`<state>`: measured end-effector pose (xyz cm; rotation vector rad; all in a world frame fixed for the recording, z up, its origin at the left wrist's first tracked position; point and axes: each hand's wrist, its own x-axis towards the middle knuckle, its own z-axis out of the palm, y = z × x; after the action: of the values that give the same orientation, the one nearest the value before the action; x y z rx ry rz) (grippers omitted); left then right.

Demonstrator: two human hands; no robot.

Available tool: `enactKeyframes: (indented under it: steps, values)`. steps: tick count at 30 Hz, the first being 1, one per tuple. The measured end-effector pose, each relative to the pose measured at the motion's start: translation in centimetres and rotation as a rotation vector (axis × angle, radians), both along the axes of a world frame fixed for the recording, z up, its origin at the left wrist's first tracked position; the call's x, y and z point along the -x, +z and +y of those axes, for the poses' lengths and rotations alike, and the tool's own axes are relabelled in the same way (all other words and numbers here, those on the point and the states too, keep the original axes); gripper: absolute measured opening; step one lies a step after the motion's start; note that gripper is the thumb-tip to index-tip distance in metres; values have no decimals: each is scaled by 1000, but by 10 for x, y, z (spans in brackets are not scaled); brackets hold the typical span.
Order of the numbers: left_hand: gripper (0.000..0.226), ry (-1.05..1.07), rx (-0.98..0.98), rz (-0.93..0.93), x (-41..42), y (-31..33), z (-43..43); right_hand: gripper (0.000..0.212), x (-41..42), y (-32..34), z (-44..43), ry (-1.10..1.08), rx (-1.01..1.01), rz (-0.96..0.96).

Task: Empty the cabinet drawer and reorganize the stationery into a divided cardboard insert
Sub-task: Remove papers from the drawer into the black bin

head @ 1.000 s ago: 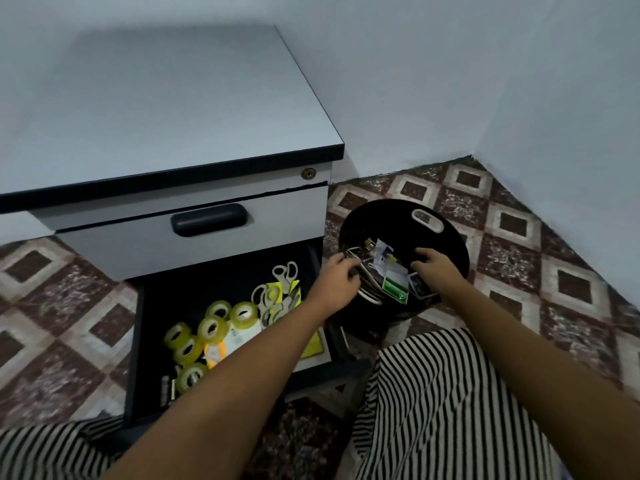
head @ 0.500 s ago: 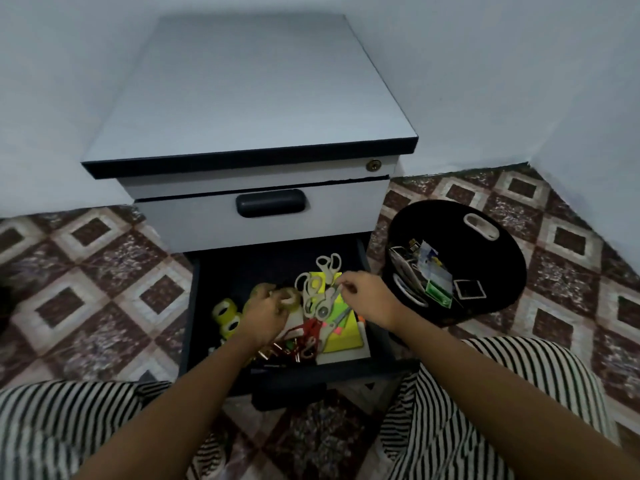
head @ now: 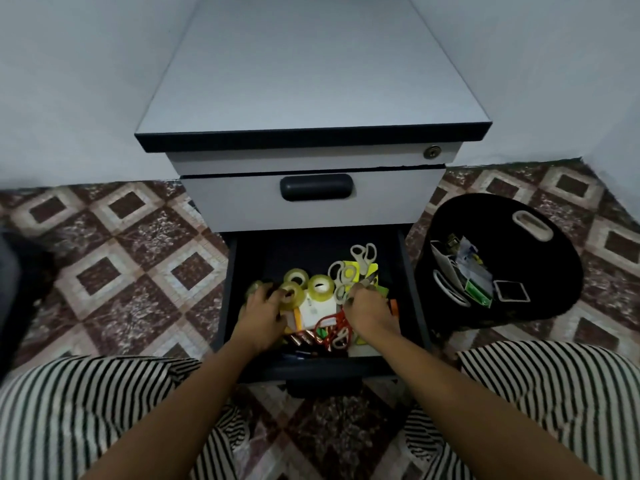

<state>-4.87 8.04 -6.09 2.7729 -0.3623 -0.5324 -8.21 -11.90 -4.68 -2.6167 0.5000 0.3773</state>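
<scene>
The lower drawer (head: 412, 289) of the grey cabinet (head: 311, 81) is pulled out and holds mixed stationery. Clear tape rolls (head: 320, 287) lie in its middle, white-handled scissors (head: 363, 254) on yellow sticky notes (head: 372, 271) toward the right, red-handled scissors (head: 334, 323) near the front. My left hand (head: 263, 313) is down in the drawer with its fingers curled round a tape roll (head: 290, 296). My right hand (head: 369, 311) grips a pair of scissors (head: 369, 280) whose tip sticks out past the fingers. No cardboard insert is in view.
A round black bin (head: 540, 271) stands on the floor right of the cabinet, with cards, a green box and other small items inside. The upper drawer (head: 311, 199) is closed. My striped trouser legs (head: 86, 410) flank the drawer on the patterned tile floor (head: 121, 254).
Both hands left the black bin and went into the drawer. The left now grips a tape roll, the right a pair of scissors. The camera turned to face the cabinet.
</scene>
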Motion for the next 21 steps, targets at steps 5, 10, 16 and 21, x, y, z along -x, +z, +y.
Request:
enactKeyframes:
  steps: [5, 10, 16, 21]
  values:
    - [44, 34, 47, -103, -1, -1, 10, 30, -9, -6, 13, 181, 3, -85]
    - [45, 121, 152, -65, -7, 2, 9, 39, -18, -13, 20, 342, 106, -120]
    - [55, 33, 69, -93, -37, 0, -18, 56, -46, -15, 10, 328, 175, -41]
    - [56, -4, 18, -88, -72, -9, -46, 60, -77, -25, -7, 287, 214, -13]
